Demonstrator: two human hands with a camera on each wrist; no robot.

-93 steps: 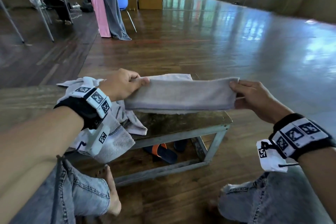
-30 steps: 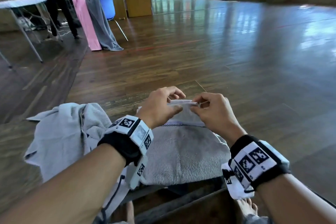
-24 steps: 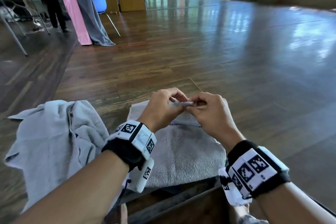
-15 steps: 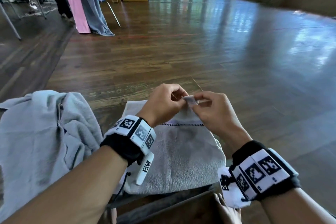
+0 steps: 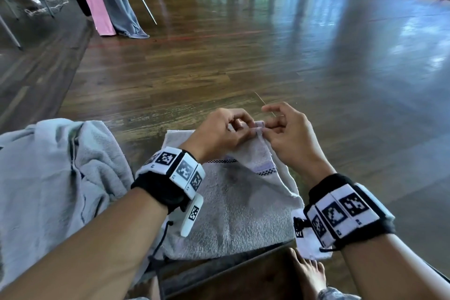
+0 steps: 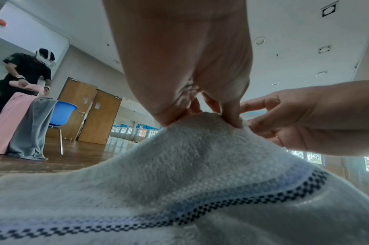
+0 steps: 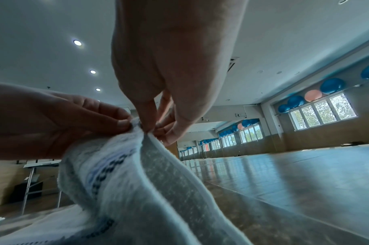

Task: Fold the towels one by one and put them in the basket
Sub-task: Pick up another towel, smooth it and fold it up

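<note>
On the low wooden bench [image 5: 151, 129] in front of me lies the pale towel [image 5: 233, 207], its far corner lifted. I see my left hand [image 5: 219, 131] and right hand [image 5: 289, 134] meeting there, each pinching that raised corner between thumb and fingertips. To the left sits a heap of grey towels [image 5: 48, 178], touching the bench.

No words, brand names or numbers come through clearly anywhere. The wristbands [image 5: 181, 173] on both arms carry black-and-white square code markers, patterns rather than letters, and a white tag [image 5: 193, 214] hanging off the left band shows one more. Tiny characters sit under the markers, too small to read.
</note>
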